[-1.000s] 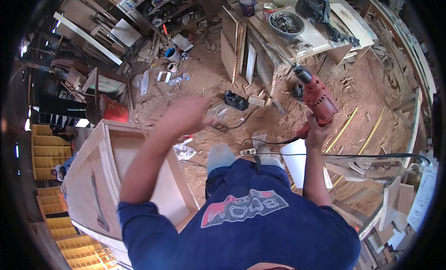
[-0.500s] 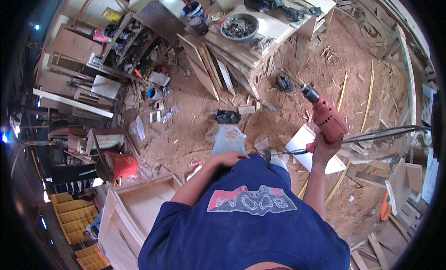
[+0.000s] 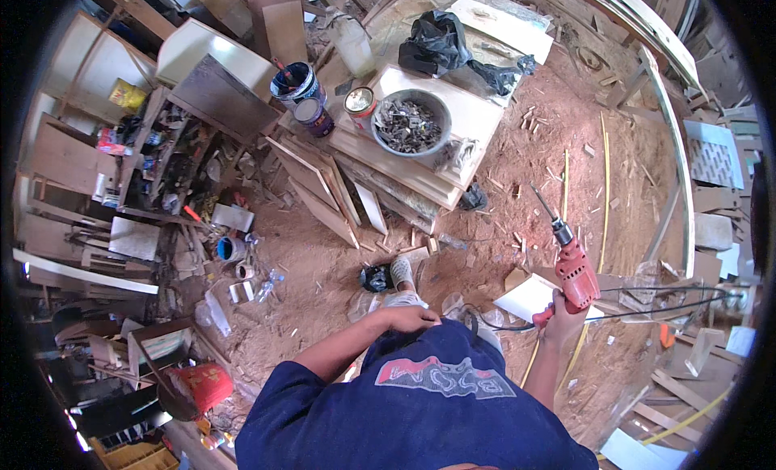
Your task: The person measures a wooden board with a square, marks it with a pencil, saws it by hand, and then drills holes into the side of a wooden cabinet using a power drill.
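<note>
My right hand (image 3: pixel 563 315) is closed round the handle of a red power drill (image 3: pixel 577 278), held out on the right. The drill's long bit (image 3: pixel 544 202) points forward and up to the left, touching nothing. A dark cord (image 3: pixel 647 308) runs rightward behind the hand. My left hand (image 3: pixel 411 318) lies at the waist with its fingers curled against the hem of my dark blue shirt (image 3: pixel 485 417); the fingertips are partly hidden.
Ahead stands a table with stacked pale boards (image 3: pixel 477 106), a grey basin of scraps (image 3: pixel 411 122), paint cans (image 3: pixel 314 117) and a black plastic bag (image 3: pixel 436 43). Boards lean on its near side. Shelves (image 3: pixel 153 159) and a red bucket (image 3: pixel 202 387) stand left. Wood offcuts litter the dirt floor.
My view has moved forward, bringing the table nearer and a shoe into sight. The drill stays in my right hand, its bit now more upright. My left hand has curled at the shirt hem.
</note>
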Demonstrator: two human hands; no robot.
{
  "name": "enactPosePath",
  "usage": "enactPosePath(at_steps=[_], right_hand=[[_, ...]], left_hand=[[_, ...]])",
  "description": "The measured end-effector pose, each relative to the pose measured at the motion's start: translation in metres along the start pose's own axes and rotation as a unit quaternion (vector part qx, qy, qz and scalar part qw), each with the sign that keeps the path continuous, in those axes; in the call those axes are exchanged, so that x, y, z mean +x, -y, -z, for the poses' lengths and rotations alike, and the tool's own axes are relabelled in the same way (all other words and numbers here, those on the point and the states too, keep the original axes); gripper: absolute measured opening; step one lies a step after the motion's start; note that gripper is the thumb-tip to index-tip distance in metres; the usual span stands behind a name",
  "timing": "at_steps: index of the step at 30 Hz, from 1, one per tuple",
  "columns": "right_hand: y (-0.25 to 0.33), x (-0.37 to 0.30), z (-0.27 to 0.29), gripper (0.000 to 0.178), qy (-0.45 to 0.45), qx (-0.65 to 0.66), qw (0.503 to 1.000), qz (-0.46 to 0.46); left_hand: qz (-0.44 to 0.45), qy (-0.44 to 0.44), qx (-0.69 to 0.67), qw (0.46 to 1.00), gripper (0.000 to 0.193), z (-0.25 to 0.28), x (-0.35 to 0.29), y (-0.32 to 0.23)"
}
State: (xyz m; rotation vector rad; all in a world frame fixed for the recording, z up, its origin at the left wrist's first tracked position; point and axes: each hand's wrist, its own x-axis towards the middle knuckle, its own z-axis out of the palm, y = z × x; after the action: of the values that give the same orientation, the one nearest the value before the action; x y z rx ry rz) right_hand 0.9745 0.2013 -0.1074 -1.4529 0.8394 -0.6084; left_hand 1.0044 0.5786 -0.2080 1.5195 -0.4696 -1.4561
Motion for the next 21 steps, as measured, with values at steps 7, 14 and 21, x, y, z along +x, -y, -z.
enactPosePath(at_steps=[7, 14, 21], right_hand=[[0.006, -0.052, -0.086, 0.045, -0.004, -0.051, 0.999, -0.016], [0.007, -0.088, -0.131, 0.055, 0.023, -0.133, 0.989, 0.054], [0.038, -0.111, -0.148, 0.057, 0.016, -0.103, 0.994, -0.021]], left_hand=[[0.007, 0.033, 0.016, 0.999, 0.02, 0.087, -0.096, 0.047], [-0.049, -0.144, 0.001, 0.988, 0.021, 0.111, -0.136, 0.07], [0.051, -0.372, 0.018, 0.927, 0.018, 0.143, -0.137, 0.081]])
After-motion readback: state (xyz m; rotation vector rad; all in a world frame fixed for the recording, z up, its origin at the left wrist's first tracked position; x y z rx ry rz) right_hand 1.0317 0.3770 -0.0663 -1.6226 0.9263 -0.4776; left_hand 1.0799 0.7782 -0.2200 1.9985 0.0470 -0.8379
